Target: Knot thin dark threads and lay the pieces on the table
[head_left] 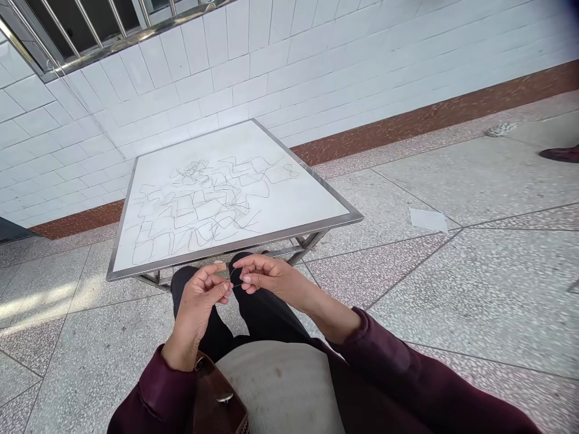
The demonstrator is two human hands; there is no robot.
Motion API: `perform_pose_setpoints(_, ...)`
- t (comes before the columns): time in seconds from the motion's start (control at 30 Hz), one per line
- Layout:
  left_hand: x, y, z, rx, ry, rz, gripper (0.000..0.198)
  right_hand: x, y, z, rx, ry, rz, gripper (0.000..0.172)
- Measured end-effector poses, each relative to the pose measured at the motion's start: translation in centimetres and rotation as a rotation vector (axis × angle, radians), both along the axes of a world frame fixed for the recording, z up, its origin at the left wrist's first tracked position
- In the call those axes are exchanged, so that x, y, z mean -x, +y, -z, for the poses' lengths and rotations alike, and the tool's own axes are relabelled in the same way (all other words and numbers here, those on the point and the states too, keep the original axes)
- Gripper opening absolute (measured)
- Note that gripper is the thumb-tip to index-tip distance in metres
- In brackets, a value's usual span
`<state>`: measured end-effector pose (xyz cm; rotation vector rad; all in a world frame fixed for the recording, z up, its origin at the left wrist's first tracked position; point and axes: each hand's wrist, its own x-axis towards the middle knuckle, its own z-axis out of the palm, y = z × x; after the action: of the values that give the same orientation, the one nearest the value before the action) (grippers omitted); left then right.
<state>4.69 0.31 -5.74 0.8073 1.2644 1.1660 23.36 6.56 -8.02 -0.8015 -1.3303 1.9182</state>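
A thin bent wire [237, 286] runs between my hands, above my knees and just off the table's front edge. My left hand [201, 294] pinches one end between thumb and finger; a tan strip of tape wraps one of its fingertips. From the other side, my right hand [268, 278] holds the wire with its fingers curled and thumb pressed in. Many similar thin wires [194, 208], bent in zigzags, lie spread and overlapping on the white tabletop [298, 202] beyond my hands. The wire's exact shape is too fine to make out.
The metal-edged table stands against a white tiled wall [316, 66]. A barred window [99, 30] is at upper left. On the speckled floor lies a white sheet [427, 220], and a dark red shoe [561, 154] shows at far right. A brown bag [220, 395] hangs at my waist.
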Motion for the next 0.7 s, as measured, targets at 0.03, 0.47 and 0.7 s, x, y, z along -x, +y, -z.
perform_pose_setpoints(0.03, -0.03, 0.06, 0.12, -0.002, 0.000, -0.012, 0.044, 0.07, 0.03, 0.10, 0.006, 0.004, 0.002, 0.034)
perform_pose_setpoints(0.47, -0.13, -0.14, 0.48, -0.043, 0.013, -0.033, 0.045, 0.11, 0.52, 0.65, 0.065, 0.044, -0.028, 0.036)
perform_pose_setpoints(0.7, -0.47, -0.03, 0.42, -0.090, 0.021, -0.144, 0.043, 0.47, 0.19, 0.81, 0.138, 0.130, -0.075, 0.037)
